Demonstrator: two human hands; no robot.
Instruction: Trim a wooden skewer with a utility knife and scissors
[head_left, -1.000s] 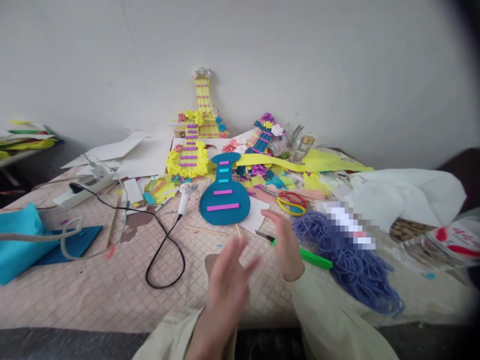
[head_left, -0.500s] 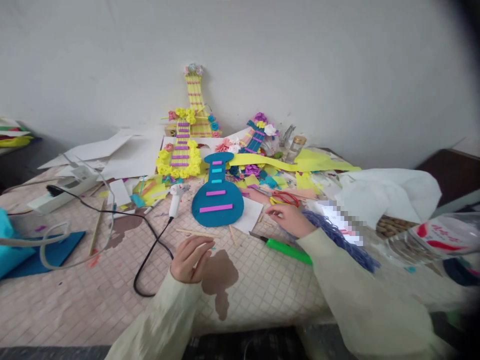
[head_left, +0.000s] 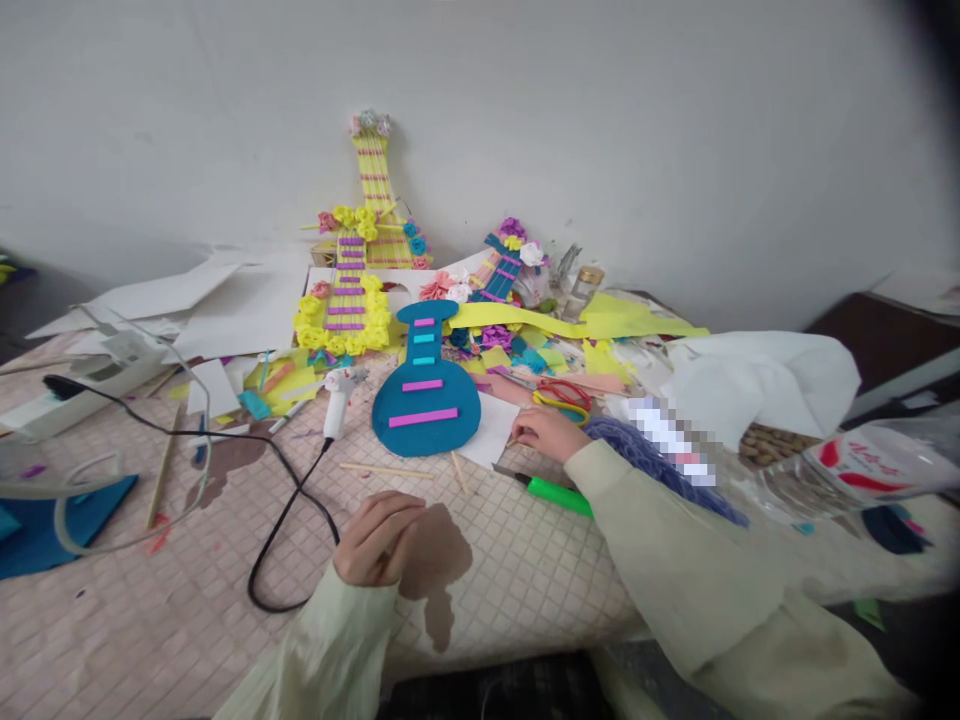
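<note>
Left hand (head_left: 379,538) has shifted leftward, the blue guitar (head_left: 426,402) lying beyond it.

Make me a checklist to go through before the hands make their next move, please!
1. Blade of the green utility knife tucked in: not ok, it sticks out near the right hand.
2. Red-and-yellow scissors well away from that hand: not ok, they lie right beside it.
3. White glue gun apart from both hands: ok.
4. Black cord not touching the left hand: cannot tell, its loop runs right next to it.
5. Five pink and light-blue strips on the blue guitar cutout: ok.
6. Right hand holding nothing: cannot tell, its fingers are curled.
</note>
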